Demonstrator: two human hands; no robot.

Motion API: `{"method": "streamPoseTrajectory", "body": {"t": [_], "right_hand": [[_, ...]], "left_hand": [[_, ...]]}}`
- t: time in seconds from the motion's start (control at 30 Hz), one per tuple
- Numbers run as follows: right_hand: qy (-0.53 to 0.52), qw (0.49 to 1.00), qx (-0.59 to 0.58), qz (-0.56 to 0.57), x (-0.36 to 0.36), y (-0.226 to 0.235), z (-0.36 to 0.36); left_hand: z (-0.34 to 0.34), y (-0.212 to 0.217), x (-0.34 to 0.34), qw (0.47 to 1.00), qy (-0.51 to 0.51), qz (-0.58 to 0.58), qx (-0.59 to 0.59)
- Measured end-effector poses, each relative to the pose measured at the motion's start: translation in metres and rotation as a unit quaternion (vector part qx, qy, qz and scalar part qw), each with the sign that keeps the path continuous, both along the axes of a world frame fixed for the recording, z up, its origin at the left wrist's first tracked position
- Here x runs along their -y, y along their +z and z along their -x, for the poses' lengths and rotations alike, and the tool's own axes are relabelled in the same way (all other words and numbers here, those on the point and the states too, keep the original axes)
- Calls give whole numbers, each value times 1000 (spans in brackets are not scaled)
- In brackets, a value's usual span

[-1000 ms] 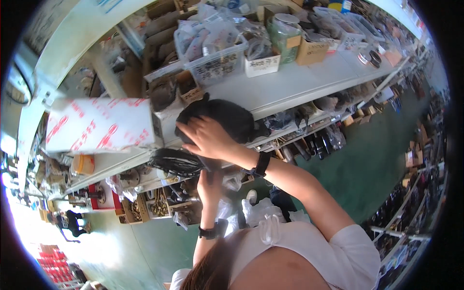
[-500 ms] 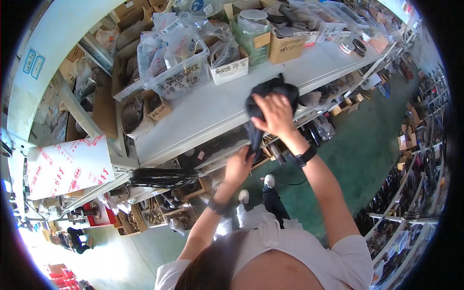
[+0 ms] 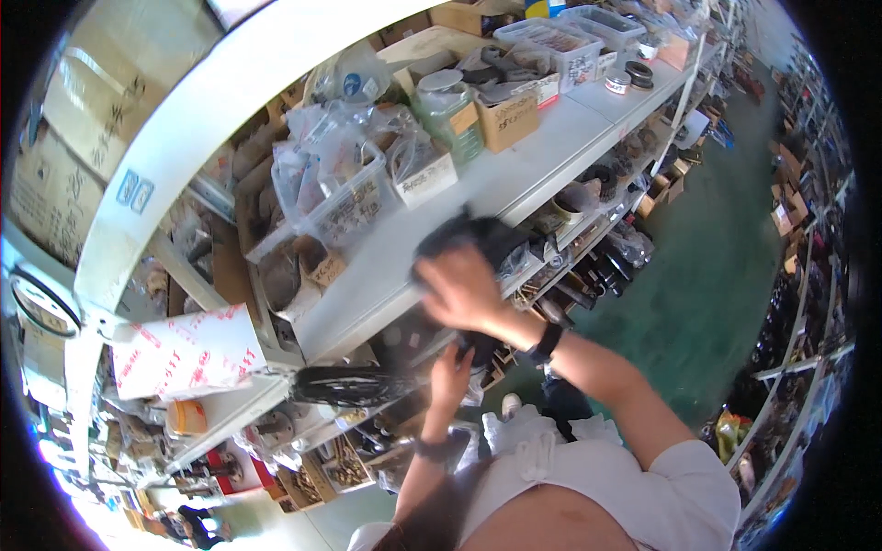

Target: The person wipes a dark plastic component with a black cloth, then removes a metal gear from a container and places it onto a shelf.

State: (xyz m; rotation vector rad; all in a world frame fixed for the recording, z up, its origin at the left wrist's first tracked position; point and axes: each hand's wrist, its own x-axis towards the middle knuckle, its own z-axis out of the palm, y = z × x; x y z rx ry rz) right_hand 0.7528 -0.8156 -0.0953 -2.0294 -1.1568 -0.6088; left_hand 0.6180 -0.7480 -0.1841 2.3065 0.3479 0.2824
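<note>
A bunched black cloth [image 3: 464, 234] lies on the white shelf top [image 3: 367, 275] near its front edge. Over the cloth is my right hand [image 3: 464, 286], blurred by motion, its fingers pressed down onto the fabric. Below the shelf edge, my left hand [image 3: 450, 375] is closed around a dark hanging part of the same cloth. Part of the cloth between the two hands is hidden by my right hand.
Behind the cloth stand a clear plastic bin [image 3: 344, 207] of bagged parts, a greenish jar [image 3: 450, 115] and a cardboard box [image 3: 510, 119]. A black coil [image 3: 354, 386] hangs off the shelf front to the left. Lower shelves hold metal parts; a white upright [image 3: 138, 202] rises at left.
My right hand and the cloth have swept left and nearer along the shelf top. My left hand has dropped lower in view, and the whole view has shifted toward the left.
</note>
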Motion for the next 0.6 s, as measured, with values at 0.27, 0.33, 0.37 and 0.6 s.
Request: {"method": "streamPoseTrajectory", "body": {"t": [0.27, 0.33, 0.37, 0.6], "right_hand": [[152, 984, 77, 56, -71, -19, 57], [137, 984, 111, 39, -67, -19, 48], [125, 981, 144, 22, -66, -17, 43], [86, 992, -84, 49, -30, 23, -20]], "left_hand": [[70, 23, -42, 993, 76, 6, -88], [64, 19, -39, 995, 64, 21, -70], [57, 18, -36, 997, 34, -9, -64], [-19, 40, 9, 998, 11, 27, 64]]}}
